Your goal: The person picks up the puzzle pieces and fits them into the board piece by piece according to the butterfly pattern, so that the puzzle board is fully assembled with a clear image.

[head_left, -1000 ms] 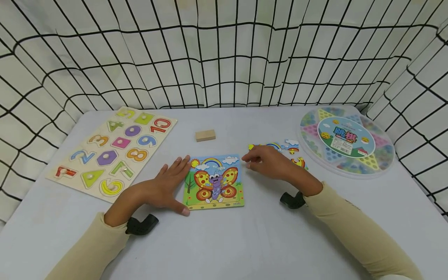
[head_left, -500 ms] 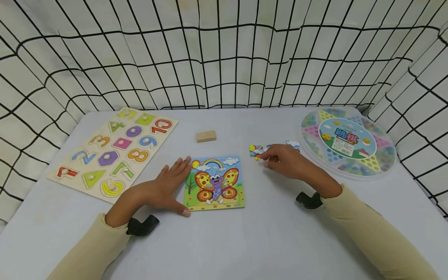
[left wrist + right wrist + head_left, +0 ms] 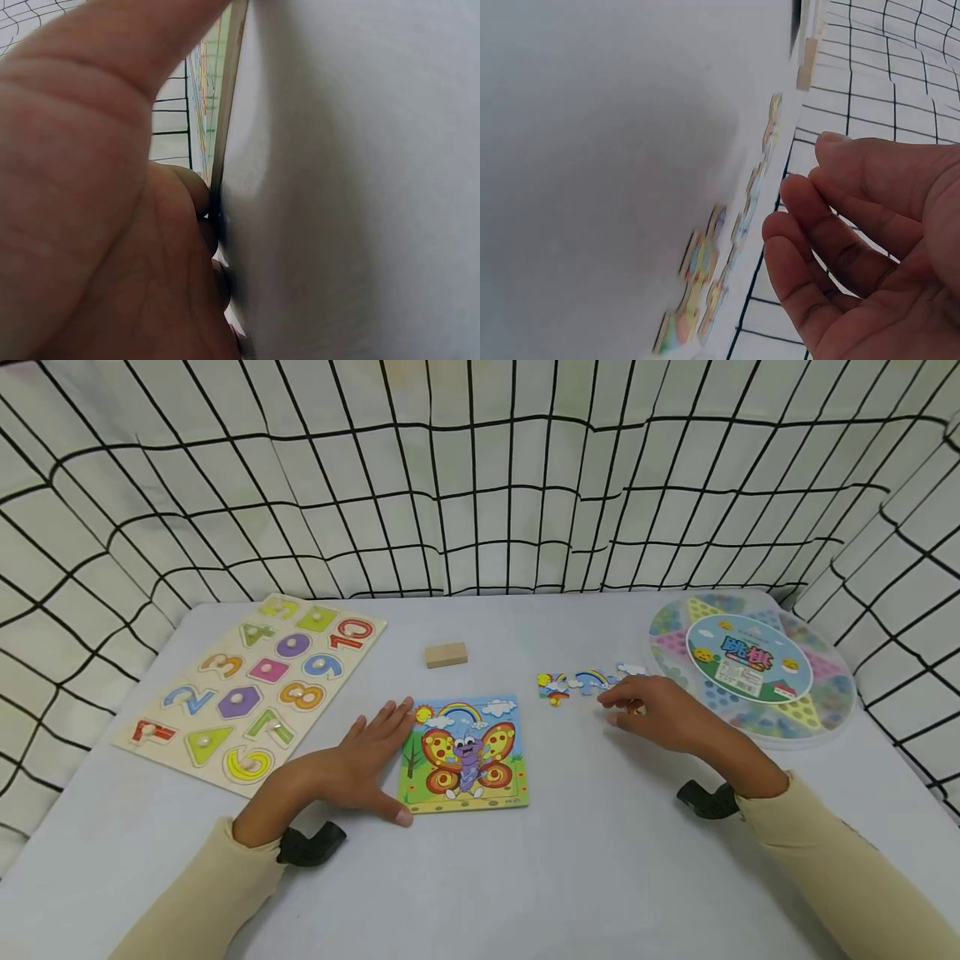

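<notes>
A square jigsaw board with a butterfly picture lies flat on the white table. My left hand rests at its left edge, fingers spread, thumb near the lower left corner. In the left wrist view the thumb and fingertips touch the board's side. Loose jigsaw pieces lie to the right of the board, among them a sun piece and a rainbow piece. Above them hovers my right hand, fingers loosely bent. The right wrist view shows nothing between its fingers and more pieces below, partly hidden in the head view.
A wooden number-peg board lies at the left. Behind the jigsaw board sits a small wooden block. A round board-game box stands at the right, close to the pieces. Black netting over white cloth surrounds the table.
My right hand has moved from beside the board's right edge rightward over the loose pieces, uncovering the sun and rainbow pieces. My left hand stays put on the board.
</notes>
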A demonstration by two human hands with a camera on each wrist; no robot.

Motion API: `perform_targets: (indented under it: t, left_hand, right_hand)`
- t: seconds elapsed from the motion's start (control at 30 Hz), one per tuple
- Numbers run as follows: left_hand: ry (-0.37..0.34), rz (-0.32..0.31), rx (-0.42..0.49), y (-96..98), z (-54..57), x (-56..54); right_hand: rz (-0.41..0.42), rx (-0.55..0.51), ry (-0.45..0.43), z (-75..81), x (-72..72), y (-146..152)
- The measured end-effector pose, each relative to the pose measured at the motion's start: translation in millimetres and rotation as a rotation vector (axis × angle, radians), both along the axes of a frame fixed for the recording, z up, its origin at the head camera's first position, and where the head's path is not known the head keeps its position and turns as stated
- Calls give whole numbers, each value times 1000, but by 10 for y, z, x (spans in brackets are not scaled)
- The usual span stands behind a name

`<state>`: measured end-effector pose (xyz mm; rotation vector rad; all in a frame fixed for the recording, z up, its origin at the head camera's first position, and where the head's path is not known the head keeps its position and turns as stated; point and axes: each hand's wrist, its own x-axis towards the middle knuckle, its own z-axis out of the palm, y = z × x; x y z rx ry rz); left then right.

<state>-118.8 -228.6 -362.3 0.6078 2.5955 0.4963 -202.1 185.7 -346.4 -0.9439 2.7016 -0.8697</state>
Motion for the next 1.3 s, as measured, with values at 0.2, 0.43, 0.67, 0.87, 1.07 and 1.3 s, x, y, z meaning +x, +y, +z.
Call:
perform_targets:
  t: [0.2,0.43,0.67,0.87,1.07,1.3]
  left_hand:
    - [-10,3,6,-4,-10,8]
    - [-17,0,-5,0,-31,9]
    - [-15,4,-8,-5,-24,4]
    - [-10,2,-9,-3,-8,-6]
    - [-5,5,-12,0,-4,-12]
    - [-8,1,0,-1,-1,-9]
  right_hand:
    - [-30,29,-6,-31,8,162]
    - [-79,51,-20,-66,10,308]
    - [-94,61,-45,-55,-19,375]
    - [-102,70,-55,-53,-38,382]
    - [-135,107,-52,-72,-54,367]
    - [-140,133,-55,-79,-53,339]
